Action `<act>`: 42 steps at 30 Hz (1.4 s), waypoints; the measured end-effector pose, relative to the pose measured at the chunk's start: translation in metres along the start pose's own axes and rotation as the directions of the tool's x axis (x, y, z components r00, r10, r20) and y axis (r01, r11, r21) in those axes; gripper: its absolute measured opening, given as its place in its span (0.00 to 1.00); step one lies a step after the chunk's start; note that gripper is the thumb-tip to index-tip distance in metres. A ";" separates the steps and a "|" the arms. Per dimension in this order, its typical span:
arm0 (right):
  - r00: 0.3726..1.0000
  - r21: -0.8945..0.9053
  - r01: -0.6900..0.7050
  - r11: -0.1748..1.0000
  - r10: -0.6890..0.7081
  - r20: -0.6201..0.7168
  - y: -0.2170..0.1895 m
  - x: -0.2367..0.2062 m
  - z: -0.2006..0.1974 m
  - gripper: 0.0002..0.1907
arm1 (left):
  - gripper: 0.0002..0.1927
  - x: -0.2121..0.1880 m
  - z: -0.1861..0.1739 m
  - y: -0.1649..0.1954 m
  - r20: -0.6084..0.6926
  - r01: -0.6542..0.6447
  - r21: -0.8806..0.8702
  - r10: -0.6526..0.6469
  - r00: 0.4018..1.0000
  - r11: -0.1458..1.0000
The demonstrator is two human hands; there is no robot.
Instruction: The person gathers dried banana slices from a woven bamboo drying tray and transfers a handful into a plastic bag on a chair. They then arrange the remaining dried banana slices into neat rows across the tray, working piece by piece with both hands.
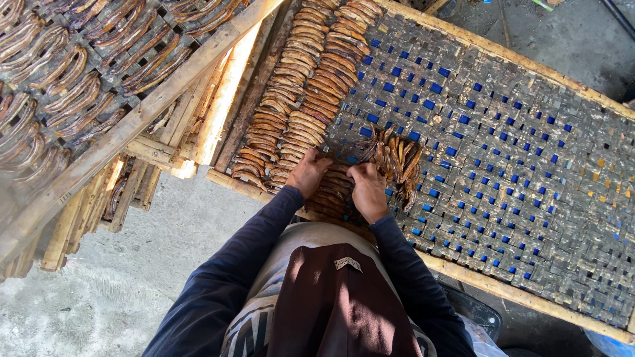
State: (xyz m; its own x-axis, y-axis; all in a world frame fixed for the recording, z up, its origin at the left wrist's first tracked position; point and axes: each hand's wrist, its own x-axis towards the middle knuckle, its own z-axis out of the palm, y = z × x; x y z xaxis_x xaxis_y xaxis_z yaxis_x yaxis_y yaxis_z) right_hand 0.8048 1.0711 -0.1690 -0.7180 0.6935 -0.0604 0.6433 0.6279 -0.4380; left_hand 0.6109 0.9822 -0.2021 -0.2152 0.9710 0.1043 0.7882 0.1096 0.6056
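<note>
Pressing on lined-up fish [334,188], left hand [308,173], right hand [368,192]; grip seemingly loose.

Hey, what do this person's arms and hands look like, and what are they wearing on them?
Both arms are covered by long, dark navy sleeves reaching the wrists. The left hand and right hand are bare: no gloves, and no rings or watch that I can make out. A brown apron with a small pale tag hangs over a pale patterned top.
</note>
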 end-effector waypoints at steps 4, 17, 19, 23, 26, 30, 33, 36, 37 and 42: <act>0.998 0.058 -0.030 0.998 0.033 -0.046 0.002 0.000 -0.004 0.16 | 0.25 -0.001 -0.001 0.002 0.042 0.054 0.033 -0.055 0.998 0.998; 0.992 -0.089 0.074 0.993 -0.082 -0.094 0.018 0.008 -0.026 0.14 | 0.11 -0.002 -0.009 0.009 -0.082 0.067 0.094 -0.060 0.995 0.993; 0.999 -0.118 0.030 0.993 -0.034 -0.032 0.024 0.020 -0.040 0.14 | 0.12 -0.004 -0.009 0.009 -0.091 0.065 0.075 -0.058 0.994 0.995; 0.988 -0.105 0.130 0.986 -0.119 0.098 0.032 0.053 -0.066 0.19 | 0.14 -0.007 -0.009 0.012 -0.146 0.075 0.034 -0.069 0.987 0.997; 0.967 -0.209 0.204 0.957 -0.164 0.193 0.026 0.065 -0.064 0.19 | 0.12 -0.007 -0.013 0.017 -0.181 0.097 -0.031 -0.101 0.978 0.995; 0.951 -0.371 0.287 0.883 -0.217 0.220 0.024 0.064 -0.058 0.17 | 0.12 -0.006 -0.022 0.027 -0.231 0.176 -0.104 -0.196 0.953 0.979; 0.959 -0.149 0.262 0.954 -0.240 0.147 0.032 0.061 -0.070 0.12 | 0.11 -0.003 -0.029 0.037 -0.244 0.238 -0.209 -0.287 0.926 0.948; 0.914 0.026 0.385 0.923 -0.377 -0.147 0.037 0.064 -0.090 0.11 | 0.11 0.001 -0.037 0.052 -0.132 0.357 -0.361 -0.426 0.895 0.861; 0.956 0.149 0.292 0.945 -0.283 -0.073 0.038 0.066 -0.095 0.11 | 0.12 0.006 -0.040 0.056 -0.071 0.385 -0.434 -0.457 0.887 0.815; 0.961 0.346 0.221 0.912 -0.264 0.084 0.020 0.069 -0.096 0.13 | 0.17 0.034 -0.044 0.078 0.212 0.460 -0.718 -0.466 0.859 0.522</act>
State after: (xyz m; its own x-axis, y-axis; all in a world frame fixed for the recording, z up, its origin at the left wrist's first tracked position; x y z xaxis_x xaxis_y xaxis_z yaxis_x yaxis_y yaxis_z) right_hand 0.7936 1.1656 -0.0961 -0.8821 0.4708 -0.0175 0.3364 0.6034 -0.7230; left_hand 0.6400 1.0147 -0.1164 -0.4296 0.8282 -0.3598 -0.1019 0.3514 0.9306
